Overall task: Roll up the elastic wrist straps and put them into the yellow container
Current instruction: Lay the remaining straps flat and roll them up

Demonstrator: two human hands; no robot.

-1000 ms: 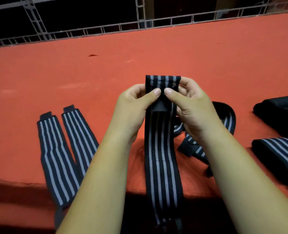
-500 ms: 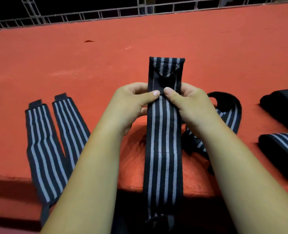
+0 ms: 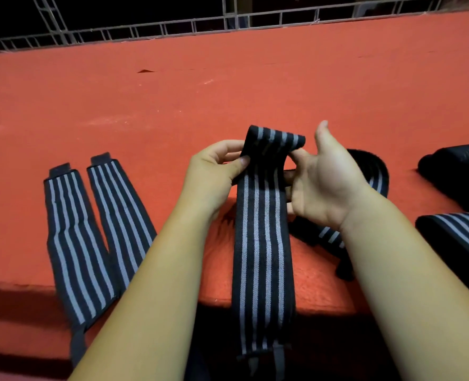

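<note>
Strap [image 3: 263,215] runs lengthwise toward me over the bench [image 3: 228,92] edge; left grip [image 3: 214,171] pinches its folded far end, right grip [image 3: 326,185] hooks it, thumb spread.

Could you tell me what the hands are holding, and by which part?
Both hold one striped strap at its folded top end: the left hand pinches its left edge, the right hand hooks its right edge with curled fingers, thumb lifted.

straps [image 3: 263,215] — black, grey lengthwise stripes | surface [image 3: 228,92] — orange-red | railing [image 3: 173,26] — grey
</note>
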